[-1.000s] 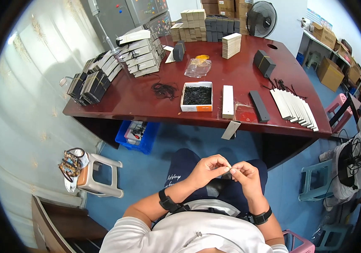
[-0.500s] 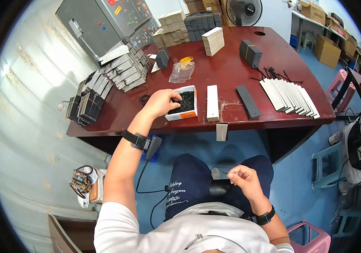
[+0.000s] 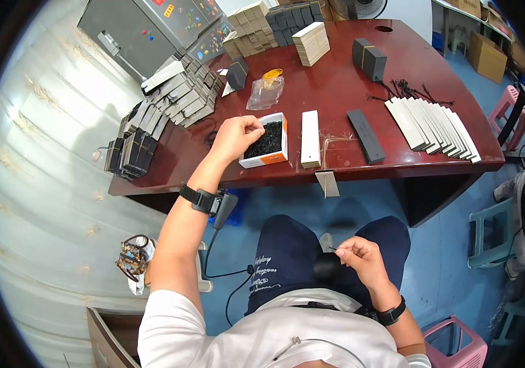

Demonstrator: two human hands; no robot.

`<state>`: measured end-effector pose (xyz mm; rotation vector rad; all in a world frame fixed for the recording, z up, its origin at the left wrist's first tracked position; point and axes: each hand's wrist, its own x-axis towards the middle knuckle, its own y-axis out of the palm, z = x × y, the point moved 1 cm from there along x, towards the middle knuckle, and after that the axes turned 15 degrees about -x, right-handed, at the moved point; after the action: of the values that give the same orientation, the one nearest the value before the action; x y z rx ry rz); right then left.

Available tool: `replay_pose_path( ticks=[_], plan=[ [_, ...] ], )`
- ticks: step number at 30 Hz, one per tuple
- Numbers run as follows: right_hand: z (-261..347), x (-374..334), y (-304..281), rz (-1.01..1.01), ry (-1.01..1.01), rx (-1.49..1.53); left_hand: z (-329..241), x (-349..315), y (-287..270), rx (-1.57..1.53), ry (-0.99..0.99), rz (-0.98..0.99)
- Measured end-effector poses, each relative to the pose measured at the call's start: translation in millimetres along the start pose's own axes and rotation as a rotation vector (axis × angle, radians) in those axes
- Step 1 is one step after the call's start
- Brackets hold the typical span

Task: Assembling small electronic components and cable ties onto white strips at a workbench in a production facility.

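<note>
My left hand (image 3: 236, 138) is over the left side of a small white and orange box (image 3: 268, 160) on the table. Its thumb and fingers are pinched together; what they hold, if anything, is too small to make out. Tangled small black strands (image 3: 266, 142) fill the box. Above my lap, my right hand (image 3: 363, 259) pinches a thin dark strand (image 3: 333, 248) between thumb and forefinger. Right of the box lie a long white bar (image 3: 310, 138) and a dark grey bar (image 3: 366, 136). A small pale plate (image 3: 328, 184) sticks out at the table's front edge.
Pale strips with black cords (image 3: 432, 129) lie fanned at the table's right. Stacks of grey blocks (image 3: 179, 92) stand at the left. A clear plastic bag (image 3: 265, 93) lies behind the box. A banded dark block (image 3: 369, 59) stands farther back. A cable (image 3: 216, 273) runs from my left wrist.
My left hand has risen a little from the black strands, its fingertips now closed together. My right hand still pinches the thin strand above my lap. The whole view has shifted slightly.
</note>
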<state>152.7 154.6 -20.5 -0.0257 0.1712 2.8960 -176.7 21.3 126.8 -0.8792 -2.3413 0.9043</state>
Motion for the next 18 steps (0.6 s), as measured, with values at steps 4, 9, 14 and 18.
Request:
replay_pose_path(
  ticks=[4, 9, 14, 18],
  plan=[
    [0, -1, -2, -0.012, 0.002, 0.011, 2, 0, -1, -0.065, -0.041, -0.028],
    [3, -3, -2, -0.043, 0.005, 0.018, -7, -8, -5, -0.175, -0.008, -0.083],
    [5, -4, -5, -0.055, -0.003, 0.021, -36, -46, -5, -0.390, 0.122, -0.222],
    [6, -4, -3, -0.055, -0.010, 0.037, -58, -91, 13, -0.535, 0.113, -0.171]
  ],
)
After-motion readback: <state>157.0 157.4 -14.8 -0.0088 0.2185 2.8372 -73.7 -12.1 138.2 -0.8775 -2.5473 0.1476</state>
